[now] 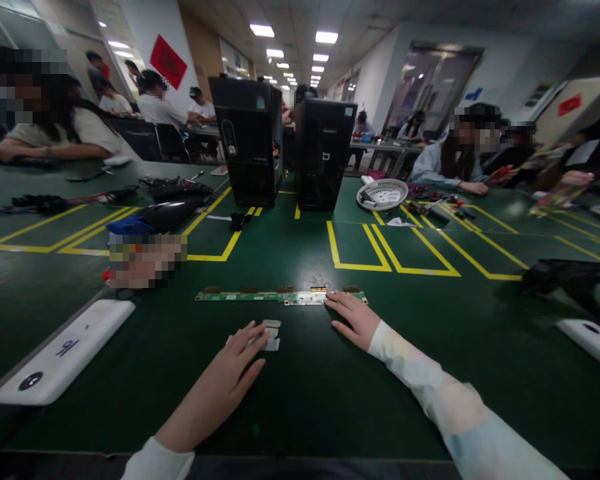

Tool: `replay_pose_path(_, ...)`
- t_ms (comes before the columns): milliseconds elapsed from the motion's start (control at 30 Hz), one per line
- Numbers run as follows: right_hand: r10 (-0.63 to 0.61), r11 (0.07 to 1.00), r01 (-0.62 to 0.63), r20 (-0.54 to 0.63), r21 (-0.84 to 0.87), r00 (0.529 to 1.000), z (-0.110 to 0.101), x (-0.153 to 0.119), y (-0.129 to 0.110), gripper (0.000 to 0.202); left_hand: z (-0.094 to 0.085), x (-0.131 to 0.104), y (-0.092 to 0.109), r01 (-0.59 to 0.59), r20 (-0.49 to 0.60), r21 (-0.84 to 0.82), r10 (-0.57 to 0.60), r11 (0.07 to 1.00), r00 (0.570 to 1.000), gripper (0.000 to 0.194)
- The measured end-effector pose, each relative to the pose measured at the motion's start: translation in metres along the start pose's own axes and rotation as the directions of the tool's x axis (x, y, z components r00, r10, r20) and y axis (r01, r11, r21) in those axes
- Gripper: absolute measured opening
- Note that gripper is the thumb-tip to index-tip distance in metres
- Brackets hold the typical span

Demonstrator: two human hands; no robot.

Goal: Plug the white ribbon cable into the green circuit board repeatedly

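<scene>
A long, narrow green circuit board [250,297] lies crosswise on the dark green table, with brownish flat strips along its far edge. Over its right end rests my right hand [353,317], palm down, fingers stretched out and touching the board. A whitish piece [300,299] covers part of the board just left of those fingertips. Nearer to me, my left hand [243,350] lies flat with its fingers extended over some small clear-white strips [273,335]. The fingers partly hide these strips, so their full shape does not show.
Two black computer towers [250,143] stand at the table's middle. A white basket [383,194] with small items sits behind to the right. White devices lie at left [65,350] and right [590,340]. Yellow tape [363,268] marks rectangles. Cables [40,202] and people are around.
</scene>
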State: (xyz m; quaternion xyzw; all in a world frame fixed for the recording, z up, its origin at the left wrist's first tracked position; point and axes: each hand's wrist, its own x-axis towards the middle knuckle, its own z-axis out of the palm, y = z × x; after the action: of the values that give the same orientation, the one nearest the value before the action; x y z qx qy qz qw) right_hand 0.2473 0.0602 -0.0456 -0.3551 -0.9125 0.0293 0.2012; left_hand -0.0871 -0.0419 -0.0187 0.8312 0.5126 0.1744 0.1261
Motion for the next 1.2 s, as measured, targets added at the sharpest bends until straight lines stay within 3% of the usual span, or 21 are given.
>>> replay_pose_path(333,-0.014,1.0,0.013,-0.01,-0.027,1.0,0.001,0.001,0.001,0.047,-0.003,-0.003,0.036,-0.109,0.149,0.055,0.1,0.993,0.984,0.052)
replay_pose_path(467,-0.017,0.999,0.017,-0.008,-0.037,1.0,0.002,0.0,0.002,0.046,-0.006,0.015,0.056,-0.194,0.233,0.04,0.18,0.98,0.956,0.059)
replay_pose_path(600,-0.015,0.999,0.014,-0.023,-0.04,1.0,0.005,-0.001,0.003,0.045,-0.005,0.039,0.068,-0.279,0.241,0.064,0.257,0.958,0.936,0.059)
replay_pose_path(867,-0.015,0.999,0.014,-0.026,-0.034,1.0,0.001,-0.003,0.0,0.045,0.01,0.074,0.064,-0.342,0.183,0.17,0.311,0.924,0.933,0.049)
replay_pose_path(1200,0.023,0.998,-0.027,-0.067,-0.055,0.997,-0.009,0.008,-0.014,0.034,0.017,0.077,0.059,-0.336,0.139,0.074,0.324,0.939,0.936,0.055)
